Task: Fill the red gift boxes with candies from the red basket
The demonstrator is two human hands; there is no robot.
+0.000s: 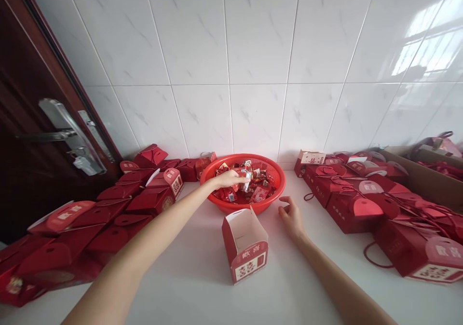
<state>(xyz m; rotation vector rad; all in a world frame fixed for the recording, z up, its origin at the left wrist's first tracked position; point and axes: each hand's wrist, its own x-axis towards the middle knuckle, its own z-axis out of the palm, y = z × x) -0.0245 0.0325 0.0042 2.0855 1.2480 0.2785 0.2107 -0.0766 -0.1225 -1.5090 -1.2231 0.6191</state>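
A red plastic basket [279,190] stands by the wall with small wrapped sweets [260,194] heaped inside. Over the heap, my left hand [230,178] pinches a sweet in a white and red wrapper [247,182]. To the right of the basket, my right hand [292,217] rests low over the table, its fingers loosely bent and apart, holding nothing. In front of the basket stands a red and white gift box [249,260]. Its top is open, its white inside shows, and neither hand touches it.
Closed red gift boxes [123,190] crowd the white table's left side. More red boxes with cord handles [347,211] line the right, by a brown cardboard carton [415,170]. A tiled wall [256,117] rises behind, with a dark door [32,98] at the left.
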